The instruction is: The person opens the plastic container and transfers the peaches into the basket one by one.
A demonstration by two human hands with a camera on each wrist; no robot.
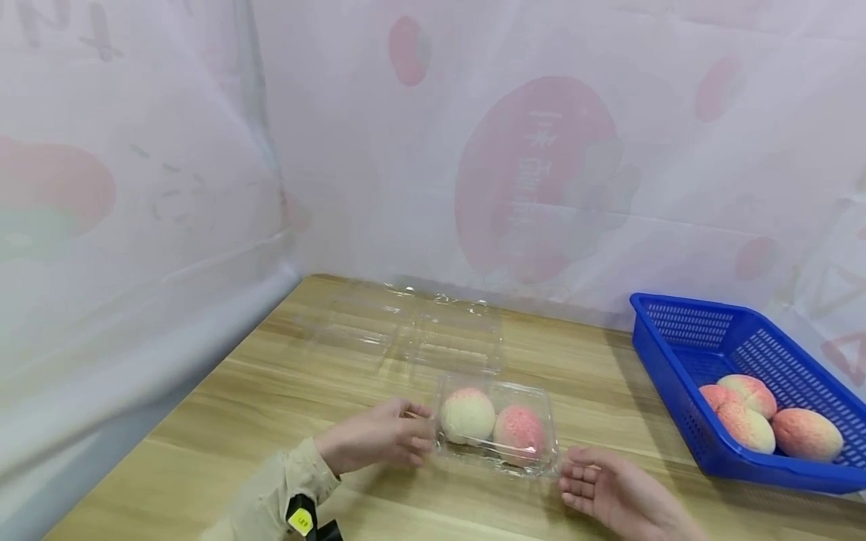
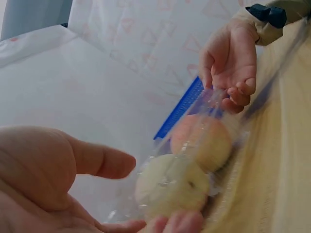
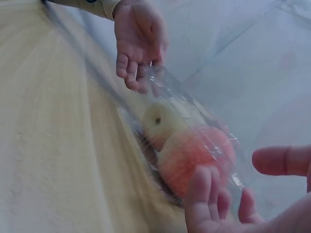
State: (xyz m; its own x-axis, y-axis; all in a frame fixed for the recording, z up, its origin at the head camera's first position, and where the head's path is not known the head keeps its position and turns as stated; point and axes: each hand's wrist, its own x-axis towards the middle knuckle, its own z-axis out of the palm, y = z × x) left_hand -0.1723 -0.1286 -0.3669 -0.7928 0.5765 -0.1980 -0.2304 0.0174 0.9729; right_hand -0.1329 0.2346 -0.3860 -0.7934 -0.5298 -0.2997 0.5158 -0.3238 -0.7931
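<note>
A transparent plastic clamshell box (image 1: 497, 424) with its lid down lies on the wooden table in the head view. Inside sit two peaches side by side: a pale one (image 1: 467, 415) on the left and a pinker one (image 1: 519, 434) on the right. My left hand (image 1: 386, 436) is at the box's left end, fingertips right by its wall and thumb held apart in the left wrist view. At the opposite end is my right hand (image 1: 616, 488), palm turned inward with fingers loosely bent beside the wall. Its thumb (image 3: 279, 160) stands away from the box in the right wrist view.
A blue perforated basket (image 1: 666, 376) at the right holds several peaches (image 1: 808, 434). Behind the box, transparent plastic containers (image 1: 455, 338) lie on the table (image 1: 271, 406). White printed sheeting (image 1: 352, 150) hangs along the back and left sides.
</note>
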